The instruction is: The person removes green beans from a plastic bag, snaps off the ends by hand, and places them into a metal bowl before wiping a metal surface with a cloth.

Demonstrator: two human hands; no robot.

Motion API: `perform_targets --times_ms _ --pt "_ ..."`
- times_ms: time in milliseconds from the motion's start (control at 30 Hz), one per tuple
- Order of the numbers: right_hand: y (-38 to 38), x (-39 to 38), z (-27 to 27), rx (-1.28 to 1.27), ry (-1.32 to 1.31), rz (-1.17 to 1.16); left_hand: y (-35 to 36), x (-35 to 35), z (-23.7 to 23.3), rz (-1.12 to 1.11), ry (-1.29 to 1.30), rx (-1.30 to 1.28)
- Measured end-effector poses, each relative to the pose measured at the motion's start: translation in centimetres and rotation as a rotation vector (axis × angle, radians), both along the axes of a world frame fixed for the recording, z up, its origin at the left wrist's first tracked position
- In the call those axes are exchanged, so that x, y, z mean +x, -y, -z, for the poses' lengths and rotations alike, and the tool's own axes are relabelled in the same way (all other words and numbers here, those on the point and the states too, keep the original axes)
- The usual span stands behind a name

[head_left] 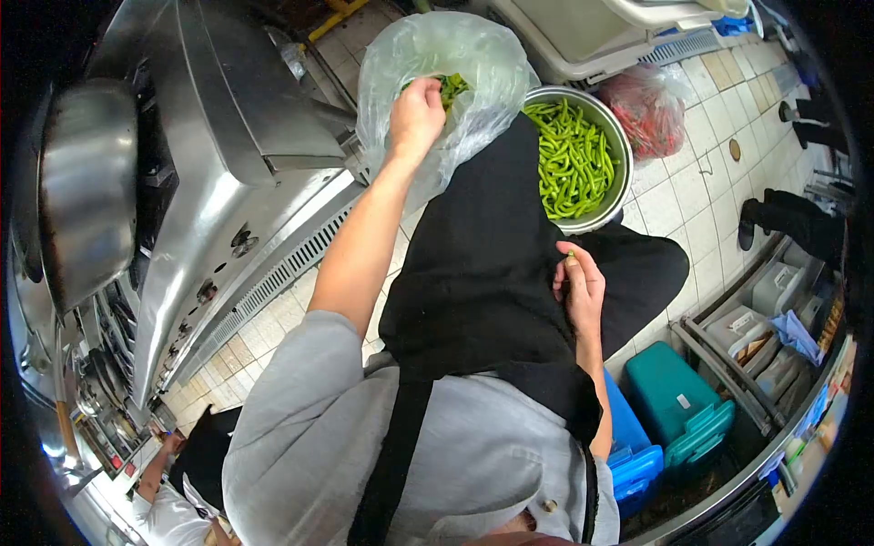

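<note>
My left hand (419,116) reaches into the mouth of a translucent plastic bag (510,68). Its fingers are curled against some green pieces (452,88) inside; what they grip is hidden. Over the black apron (473,246), near my bent leg, my right hand (580,280) is closed, thumb against finger. A small green piece (571,256) shows at the thumb tip, too small to name surely. Long green chili peppers (574,164) fill a round metal bowl (628,162) just beyond that hand, right of the bag.
A metal stove front (218,246) runs along my left, with a large pot (89,191) on it. A bag of red peppers (645,109) lies beyond the bowl. Teal (674,391) and blue (628,446) bins stand at my right. Other people are at lower left and far right.
</note>
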State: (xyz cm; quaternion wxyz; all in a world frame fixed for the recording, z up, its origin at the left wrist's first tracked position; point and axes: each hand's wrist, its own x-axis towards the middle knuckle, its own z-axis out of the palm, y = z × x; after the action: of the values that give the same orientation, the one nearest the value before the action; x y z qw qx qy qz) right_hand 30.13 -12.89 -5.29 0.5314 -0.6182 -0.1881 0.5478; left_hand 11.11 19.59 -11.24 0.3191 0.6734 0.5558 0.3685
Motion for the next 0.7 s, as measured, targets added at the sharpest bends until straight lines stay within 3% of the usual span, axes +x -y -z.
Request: perform_targets --times_ms 67,167,233,333,400,467,700 --pt "-0.5 0.0 0.2 -0.025 0.019 -0.054 -0.9 -1.2 1.9 0.061 -0.505 -0.259" --pt "-0.7 -0.2 0.8 0.032 0.088 -0.079 -1.2 -0.8 3.4 0.053 -0.7 -0.436" --pt "-0.5 -0.1 0.4 0.009 0.097 -0.073 -1.7 -1.0 5.2 0.076 -0.716 -0.456" --pt "-0.4 0.1 0.1 -0.023 0.098 -0.062 -1.5 -1.0 4.4 0.104 -0.739 -0.443" --pt "-0.4 0.2 0.0 -0.034 0.091 -0.059 -0.6 -1.3 2.4 0.11 -0.745 -0.413" --pt "-0.5 0.0 0.1 -0.037 0.082 -0.061 0.7 -2.4 0.3 0.143 -0.679 -0.2" --pt "-2.4 -0.1 -0.6 -0.079 0.078 -0.178 4.1 -3.9 -9.0 -0.005 -0.589 -0.114"
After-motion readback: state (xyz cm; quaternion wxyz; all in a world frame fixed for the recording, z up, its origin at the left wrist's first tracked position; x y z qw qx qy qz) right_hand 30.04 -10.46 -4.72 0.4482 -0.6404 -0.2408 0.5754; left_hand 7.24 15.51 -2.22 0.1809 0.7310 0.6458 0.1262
